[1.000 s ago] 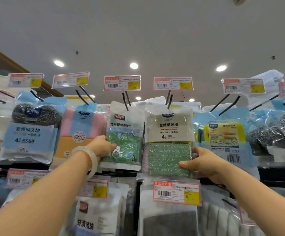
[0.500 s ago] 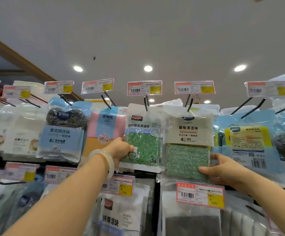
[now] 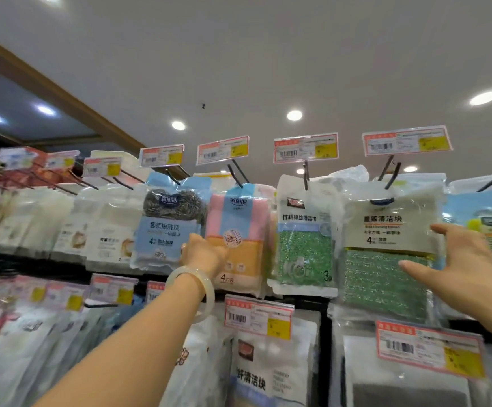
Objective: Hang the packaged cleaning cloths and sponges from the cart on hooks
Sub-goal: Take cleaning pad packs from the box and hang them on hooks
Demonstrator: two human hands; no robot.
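Overhead, left hand (image 3: 205, 254) touching pink pack (image 3: 236, 230), right hand (image 3: 462, 259) open

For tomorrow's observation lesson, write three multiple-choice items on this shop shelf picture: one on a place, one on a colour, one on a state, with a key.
1. Which pack hangs directly left of the pink and orange cloth pack?
A. steel wool scourer pack
B. green sponge pack
C. a bottle

2. What colour is the bangle on the left wrist?
A. red
B. pale whitish
C. black

3. How is the right hand?
A. fist closed round a hook
B. pinching a price tag
C. open, fingers spread by a pack

Key: 1 A, the steel wool scourer pack is its left neighbour; 2 B, the ring looks milky white; 3 C, the straight fingers reach across the green sponge pack and grip nothing.
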